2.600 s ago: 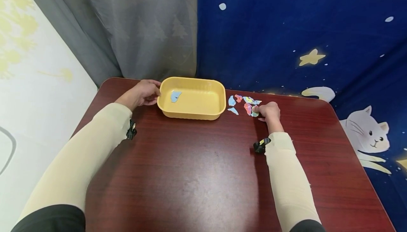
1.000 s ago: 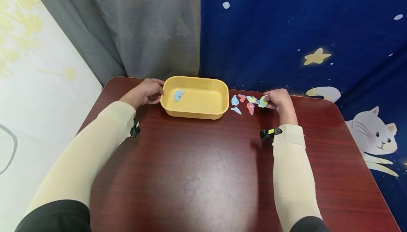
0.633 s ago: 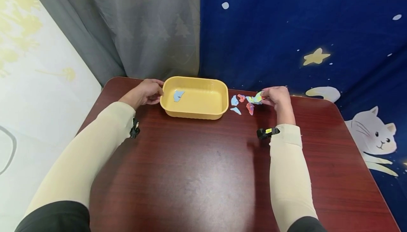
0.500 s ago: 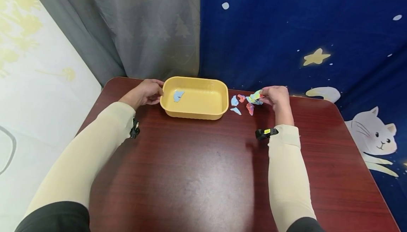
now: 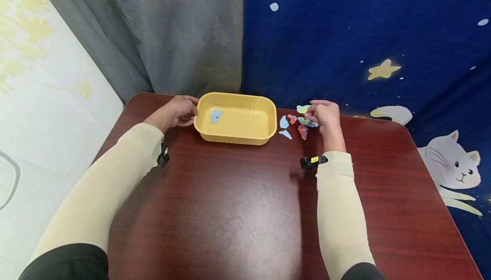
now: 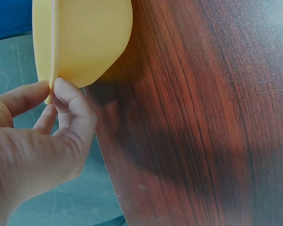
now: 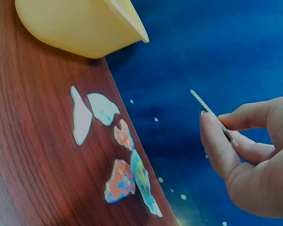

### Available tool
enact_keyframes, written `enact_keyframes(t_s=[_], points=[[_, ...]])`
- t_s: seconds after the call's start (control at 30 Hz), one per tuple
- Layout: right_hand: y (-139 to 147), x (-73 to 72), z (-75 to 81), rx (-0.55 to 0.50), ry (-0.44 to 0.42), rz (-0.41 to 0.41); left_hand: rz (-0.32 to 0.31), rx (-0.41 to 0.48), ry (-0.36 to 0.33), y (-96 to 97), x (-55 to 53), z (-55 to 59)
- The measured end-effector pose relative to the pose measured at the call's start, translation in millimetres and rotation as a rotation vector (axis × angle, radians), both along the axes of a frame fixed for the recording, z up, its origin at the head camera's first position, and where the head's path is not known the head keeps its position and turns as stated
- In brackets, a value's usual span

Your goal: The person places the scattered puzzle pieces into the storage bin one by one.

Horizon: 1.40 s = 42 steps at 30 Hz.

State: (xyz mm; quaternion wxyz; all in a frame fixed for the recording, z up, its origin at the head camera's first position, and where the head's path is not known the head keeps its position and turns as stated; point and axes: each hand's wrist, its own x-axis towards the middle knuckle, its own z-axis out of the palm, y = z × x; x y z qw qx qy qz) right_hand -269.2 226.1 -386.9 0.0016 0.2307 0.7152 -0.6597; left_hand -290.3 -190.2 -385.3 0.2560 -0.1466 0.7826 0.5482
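The largest thing I follow from my distant place is the reddish-brown surface (image 5: 238,212); near its back edge stands the yellow tub (image 5: 235,138), in the same position as half a second ago. The left grip (image 5: 177,111) also has not changed: it pinches the rim at the left end of the tub. The right grip (image 5: 327,116) is different now: thumb and fingertips hold the green-blue piece (image 5: 302,109), with yellow and red on it, lifted off the surface. Half a second ago this piece covered a part of the blue-yellow piece (image 5: 308,122); now it has moved farther back and toward the tub, so the blue-yellow piece shows more fully. The other pieces I find in unchanged places: the light-blue piece (image 5: 216,116) inside the tub, near its left end, and on the surface, to the right of the tub, the red-violet piece (image 5: 302,132), the pale blue piece (image 5: 284,122), the slender blue piece (image 5: 285,134) and the small red piece (image 5: 293,119).
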Motion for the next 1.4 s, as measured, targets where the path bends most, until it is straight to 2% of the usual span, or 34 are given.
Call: enact_keyframes(t_s=[0.23, 0.5, 0.9, 1.17, 1.4], points=[[-12, -4.5, -0.5, 0.001, -0.012, 0.086, -0.002, 0.005, -0.003, -0.2, 0.2, 1.7], [-26, -8.7, -0.7, -0.030, -0.028, 0.103, 0.004, 0.007, -0.005, -0.6, 0.9, 1.8], [-42, -11.4, -1.9, 0.073, -0.022, 0.145, -0.001, 0.010, -0.001, -0.6, 1.8, 1.2], [-58, -14.0, -1.4, 0.076, -0.018, 0.191, 0.003, 0.017, 0.000, -1.0, 1.3, 0.7], [-73, -16.8, -1.0, 0.081, -0.051, 0.229, 0.004, 0.014, 0.001, -1.3, 0.7, 0.0]])
